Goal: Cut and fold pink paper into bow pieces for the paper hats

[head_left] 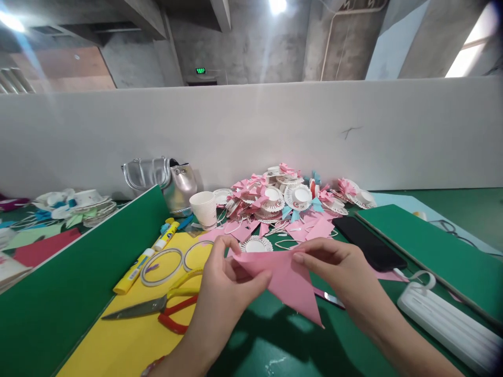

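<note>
A folded sheet of pink paper (293, 285) hangs between my two hands above the green tabletop, one pointed corner hanging down on the right. My left hand (231, 285) pinches its left end between thumb and fingers. Its top edge is gripped by my right hand (334, 262), thumb against fingertips. Scissors (151, 309) with red and yellow handles lie just left of my left hand, on yellow paper (118, 340). Under the pink paper, partly covered, a slim cutter (329, 297) rests on the table.
Behind my hands rises a pile of small paper-plate hats (271, 199) with pink bows. Left are glue sticks (135, 271), tape rings (162, 267), a paper cup (204, 208) and an upright green board (86, 277). Right are a black phone (369, 243) and a white device (448, 319).
</note>
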The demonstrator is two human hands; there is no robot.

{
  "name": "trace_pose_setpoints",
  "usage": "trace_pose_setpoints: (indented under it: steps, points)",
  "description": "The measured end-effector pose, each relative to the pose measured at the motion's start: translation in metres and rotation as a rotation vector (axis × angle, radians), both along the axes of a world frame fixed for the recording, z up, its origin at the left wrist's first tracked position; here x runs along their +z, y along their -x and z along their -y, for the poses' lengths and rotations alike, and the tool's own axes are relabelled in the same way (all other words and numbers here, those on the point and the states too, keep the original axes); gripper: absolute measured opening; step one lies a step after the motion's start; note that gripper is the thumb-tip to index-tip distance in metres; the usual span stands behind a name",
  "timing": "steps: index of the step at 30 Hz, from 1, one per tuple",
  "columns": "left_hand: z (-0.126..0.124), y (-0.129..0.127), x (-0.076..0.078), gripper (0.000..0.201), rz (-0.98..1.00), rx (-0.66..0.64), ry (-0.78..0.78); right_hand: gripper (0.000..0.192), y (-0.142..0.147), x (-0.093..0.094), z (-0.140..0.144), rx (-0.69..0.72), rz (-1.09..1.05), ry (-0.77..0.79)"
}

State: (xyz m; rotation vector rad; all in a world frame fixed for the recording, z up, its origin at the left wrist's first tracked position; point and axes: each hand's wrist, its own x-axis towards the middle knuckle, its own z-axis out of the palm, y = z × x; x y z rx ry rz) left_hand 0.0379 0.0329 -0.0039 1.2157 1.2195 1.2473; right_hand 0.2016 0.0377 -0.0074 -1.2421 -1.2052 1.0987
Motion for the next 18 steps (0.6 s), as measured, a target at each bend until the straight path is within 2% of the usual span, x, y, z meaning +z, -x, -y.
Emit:
trace_pose_setpoints:
  steps: [3,6,8,18]
  points:
    - [0.001,-0.005,0.003,0.05,0.119,-0.045,0.14,0.005,0.002,0.006,0.003,-0.01,-0.032,-0.002]
    - [0.004,-0.009,0.001,0.037,0.16,-0.188,0.216,0.007,0.005,0.011,0.007,-0.014,-0.047,-0.006]
    - [0.006,-0.01,0.0,0.028,0.158,-0.221,0.261,0.007,0.007,0.015,0.009,-0.018,-0.055,-0.007]
    - [0.014,-0.016,0.009,0.027,0.093,0.037,0.346,0.005,0.007,0.02,0.01,0.025,-0.02,0.01]
